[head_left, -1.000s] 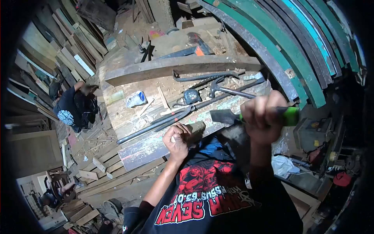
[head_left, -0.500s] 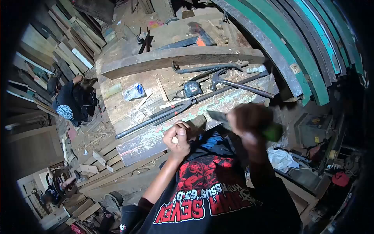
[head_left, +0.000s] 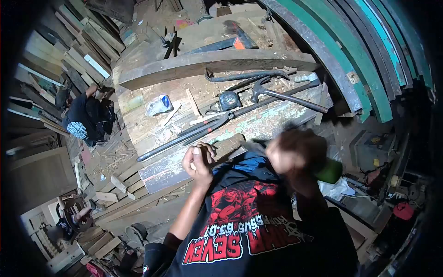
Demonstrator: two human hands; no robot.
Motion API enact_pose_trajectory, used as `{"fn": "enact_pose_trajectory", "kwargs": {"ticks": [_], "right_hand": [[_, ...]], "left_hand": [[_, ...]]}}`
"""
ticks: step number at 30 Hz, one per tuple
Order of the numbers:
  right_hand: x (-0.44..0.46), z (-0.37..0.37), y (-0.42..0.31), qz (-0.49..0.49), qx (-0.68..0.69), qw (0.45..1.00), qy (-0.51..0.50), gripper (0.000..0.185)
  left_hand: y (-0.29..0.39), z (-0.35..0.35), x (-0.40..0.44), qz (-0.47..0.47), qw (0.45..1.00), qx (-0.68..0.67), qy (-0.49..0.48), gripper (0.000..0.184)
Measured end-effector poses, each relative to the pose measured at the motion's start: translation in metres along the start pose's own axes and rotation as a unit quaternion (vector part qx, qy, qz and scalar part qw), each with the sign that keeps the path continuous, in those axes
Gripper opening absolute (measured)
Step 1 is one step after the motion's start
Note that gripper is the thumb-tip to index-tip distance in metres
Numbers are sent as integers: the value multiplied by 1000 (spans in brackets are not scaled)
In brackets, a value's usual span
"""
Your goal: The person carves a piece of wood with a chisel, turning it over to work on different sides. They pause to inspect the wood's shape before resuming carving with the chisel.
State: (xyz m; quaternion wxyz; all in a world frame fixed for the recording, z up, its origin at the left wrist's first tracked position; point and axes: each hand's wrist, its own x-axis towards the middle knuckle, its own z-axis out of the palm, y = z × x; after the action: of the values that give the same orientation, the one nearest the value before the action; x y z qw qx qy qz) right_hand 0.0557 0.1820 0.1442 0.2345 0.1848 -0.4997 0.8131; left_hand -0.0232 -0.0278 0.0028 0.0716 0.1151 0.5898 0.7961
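Observation:
My left hand [head_left: 198,164] is closed around a short piece of wood [head_left: 232,147] near the bench's front edge, thumb on top. My right hand [head_left: 297,154], smeared by motion, grips a bladed tool whose green handle [head_left: 330,171] sticks out behind the fist. Its grey blade [head_left: 254,147] points at the wood's end; I cannot tell whether they touch. Beyond the hands lie long-handled pincers [head_left: 203,128], a tape measure [head_left: 229,100], a claw hammer [head_left: 288,99] and a pry bar [head_left: 247,76].
A curved wooden beam [head_left: 217,65] crosses the shaving-strewn bench [head_left: 161,175]. A crumpled plastic packet [head_left: 158,105] lies at the left. Green curved boards [head_left: 350,60] rise at the right. One person [head_left: 87,113] crouches at the left; another [head_left: 69,221] is at the lower left.
My left hand has shifted left along the wood and its grip looks looser, showing more of the piece. My right hand and the tool have moved slightly, the green handle lower and further right.

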Motion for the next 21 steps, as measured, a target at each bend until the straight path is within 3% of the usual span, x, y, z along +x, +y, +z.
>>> {"fn": "enact_pose_trajectory", "kwargs": {"ticks": [2,4,6,8,9,10,13,17,19,21], "right_hand": [[22,1,-21,-44,-16,997,-66,27],[32,6,-36,-72,-28,993,-93,27],[3,20,14,-123,-166,976,70,23],[-8,14,16,25,-139,990,26,24],[-11,13,16,99,-131,986,6,24],[-9,9,24,67,-58,996,-20,25],[-11,15,21,-76,-140,986,44,25],[14,5,-17,-106,-63,989,-81,26],[4,7,-2,-91,-70,992,-49,28],[-12,14,22,-10,-90,996,-7,29]], "left_hand": [[-3,-1,-2,7,998,64,0,44],[-4,7,0,41,998,24,-41,45],[-2,20,-1,56,997,-19,-55,46],[-6,17,-2,82,994,21,-67,47],[-6,15,1,60,997,-36,-45,47],[-7,13,3,39,995,-93,-18,47],[-2,14,-6,50,996,-44,-51,44],[-1,27,-7,80,995,-8,-64,44],[-5,27,-6,92,994,-3,-63,45],[-4,25,-8,99,993,18,-65,46]]}}
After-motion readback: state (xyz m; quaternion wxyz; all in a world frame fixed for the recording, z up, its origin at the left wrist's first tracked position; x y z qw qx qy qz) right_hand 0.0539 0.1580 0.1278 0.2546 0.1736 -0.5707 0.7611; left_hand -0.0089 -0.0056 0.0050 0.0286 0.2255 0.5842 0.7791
